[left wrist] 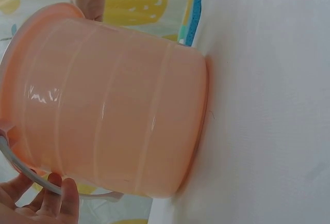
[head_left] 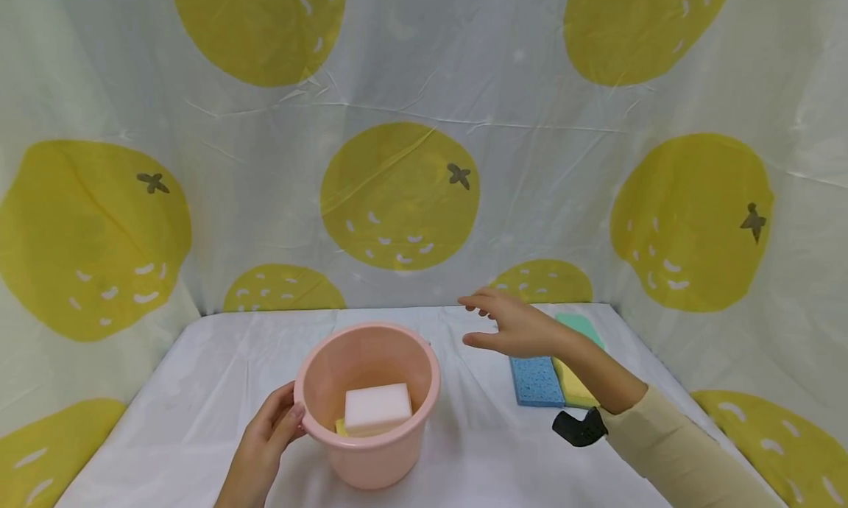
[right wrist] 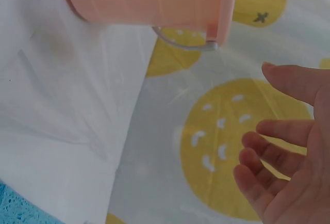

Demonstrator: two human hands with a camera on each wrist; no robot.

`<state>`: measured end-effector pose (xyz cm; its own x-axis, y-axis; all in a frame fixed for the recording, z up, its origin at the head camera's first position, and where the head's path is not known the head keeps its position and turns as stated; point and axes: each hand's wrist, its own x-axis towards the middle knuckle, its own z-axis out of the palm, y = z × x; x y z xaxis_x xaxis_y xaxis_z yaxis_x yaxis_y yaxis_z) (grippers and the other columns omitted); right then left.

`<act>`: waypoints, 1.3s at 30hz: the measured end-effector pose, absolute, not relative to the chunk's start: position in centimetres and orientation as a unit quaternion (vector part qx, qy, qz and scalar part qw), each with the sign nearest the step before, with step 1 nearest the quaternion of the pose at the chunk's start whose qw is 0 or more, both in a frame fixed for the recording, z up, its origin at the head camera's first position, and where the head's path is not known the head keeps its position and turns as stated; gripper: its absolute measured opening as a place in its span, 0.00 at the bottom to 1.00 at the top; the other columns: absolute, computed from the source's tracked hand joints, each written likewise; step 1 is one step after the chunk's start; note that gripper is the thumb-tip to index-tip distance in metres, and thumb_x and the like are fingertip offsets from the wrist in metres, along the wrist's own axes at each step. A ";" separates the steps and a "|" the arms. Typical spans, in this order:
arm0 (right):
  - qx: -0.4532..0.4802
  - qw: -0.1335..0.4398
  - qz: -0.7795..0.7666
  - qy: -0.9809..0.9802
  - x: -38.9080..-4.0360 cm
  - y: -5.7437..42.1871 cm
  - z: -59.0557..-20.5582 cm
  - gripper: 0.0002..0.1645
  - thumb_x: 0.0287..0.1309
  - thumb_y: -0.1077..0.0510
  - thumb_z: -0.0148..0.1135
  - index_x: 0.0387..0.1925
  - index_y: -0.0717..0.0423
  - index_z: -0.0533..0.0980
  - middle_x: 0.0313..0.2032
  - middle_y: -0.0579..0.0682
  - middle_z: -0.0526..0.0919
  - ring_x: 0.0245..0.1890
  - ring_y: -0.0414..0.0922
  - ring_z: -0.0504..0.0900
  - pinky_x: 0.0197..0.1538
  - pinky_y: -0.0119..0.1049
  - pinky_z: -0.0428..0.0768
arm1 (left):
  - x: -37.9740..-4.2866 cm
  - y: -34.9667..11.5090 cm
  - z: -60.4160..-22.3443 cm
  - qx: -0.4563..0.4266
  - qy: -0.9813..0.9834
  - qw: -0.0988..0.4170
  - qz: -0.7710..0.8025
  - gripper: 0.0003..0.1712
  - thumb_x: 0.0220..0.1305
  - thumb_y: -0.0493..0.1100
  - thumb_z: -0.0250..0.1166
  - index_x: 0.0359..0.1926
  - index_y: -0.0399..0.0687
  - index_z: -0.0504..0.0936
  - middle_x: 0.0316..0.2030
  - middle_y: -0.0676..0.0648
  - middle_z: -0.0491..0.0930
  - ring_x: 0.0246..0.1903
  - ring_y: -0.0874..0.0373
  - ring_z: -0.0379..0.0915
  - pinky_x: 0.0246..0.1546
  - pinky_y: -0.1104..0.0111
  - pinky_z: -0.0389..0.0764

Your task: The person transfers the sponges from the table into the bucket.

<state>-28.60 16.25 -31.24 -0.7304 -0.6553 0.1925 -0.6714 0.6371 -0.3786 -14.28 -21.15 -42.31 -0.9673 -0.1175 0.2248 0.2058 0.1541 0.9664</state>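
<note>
A pink plastic bucket point(head_left: 374, 470) stands on the white-covered table, left of centre in the head view. My left hand point(head_left: 268, 428) holds it by the left side of the rim, thumb at the top edge and fingers against the outside. The left wrist view shows those fingers close to the bucket's pale handle point(left wrist: 32, 175). Inside lies a whitish block-shaped sponge point(head_left: 377, 407), with a bit of something yellow point(head_left: 341, 426) under it. My right hand point(head_left: 513, 324) hovers to the right of the bucket, fingers loosely extended, thumb apart, holding nothing.
Beyond the right forearm lie a blue sponge point(head_left: 535, 383), a yellow sponge point(head_left: 575, 390) and a green sponge point(head_left: 581, 326), side by side and partly hidden. A curtain point(head_left: 404, 199) printed with yellow fruit encloses the table's back and sides. A black strap piece point(head_left: 580, 427) sits at the right wrist.
</note>
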 end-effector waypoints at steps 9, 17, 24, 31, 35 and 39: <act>0.362 0.037 0.235 -0.901 -28.8 18.6 -32.0 0.36 0.69 0.47 0.68 0.69 0.62 0.72 0.57 0.55 0.78 0.53 0.54 0.79 0.52 0.51 0.81 | -14.3 -21.0 -42.1 -0.031 -0.745 0.121 -0.655 0.24 0.81 0.44 0.55 0.71 0.36 0.70 0.60 0.35 0.74 0.52 0.60 0.78 0.48 0.71 0.81; 0.337 0.040 0.248 -0.907 -29.0 20.3 -32.6 0.35 0.69 0.47 0.68 0.69 0.62 0.72 0.55 0.54 0.78 0.53 0.54 0.79 0.50 0.50 0.81 | -14.2 -21.1 -42.2 -0.024 -0.747 0.118 -0.654 0.25 0.82 0.45 0.55 0.71 0.36 0.69 0.61 0.35 0.74 0.52 0.61 0.78 0.48 0.72 0.81; 0.323 0.045 0.255 -0.910 -29.4 22.1 -33.8 0.37 0.69 0.47 0.69 0.69 0.65 0.71 0.55 0.57 0.79 0.53 0.56 0.79 0.54 0.56 0.81 | -14.2 -21.1 -42.4 -0.022 -0.748 0.118 -0.653 0.26 0.82 0.45 0.55 0.72 0.36 0.68 0.61 0.35 0.73 0.52 0.62 0.78 0.48 0.72 0.81; 0.290 0.050 0.260 -0.920 -29.6 24.0 -34.9 0.37 0.69 0.50 0.69 0.68 0.69 0.70 0.56 0.61 0.79 0.52 0.56 0.78 0.55 0.58 0.80 | -14.3 -21.1 -42.3 -0.025 -0.745 0.119 -0.656 0.25 0.82 0.44 0.55 0.71 0.36 0.69 0.61 0.35 0.74 0.52 0.60 0.78 0.48 0.71 0.82; 0.268 0.052 0.257 -0.927 -29.7 25.0 -35.6 0.37 0.68 0.49 0.69 0.68 0.69 0.71 0.56 0.61 0.79 0.52 0.58 0.78 0.53 0.56 0.81 | -14.3 -21.0 -42.2 -0.025 -0.746 0.118 -0.656 0.26 0.82 0.45 0.55 0.71 0.35 0.68 0.61 0.35 0.73 0.52 0.59 0.78 0.48 0.71 0.82; 0.250 0.049 0.248 -0.935 -30.0 26.2 -36.7 0.38 0.68 0.48 0.69 0.67 0.70 0.71 0.54 0.60 0.79 0.51 0.59 0.78 0.51 0.53 0.82 | -14.2 -21.1 -42.1 -0.021 -0.746 0.115 -0.655 0.26 0.82 0.45 0.55 0.72 0.36 0.68 0.61 0.35 0.73 0.52 0.61 0.78 0.48 0.72 0.82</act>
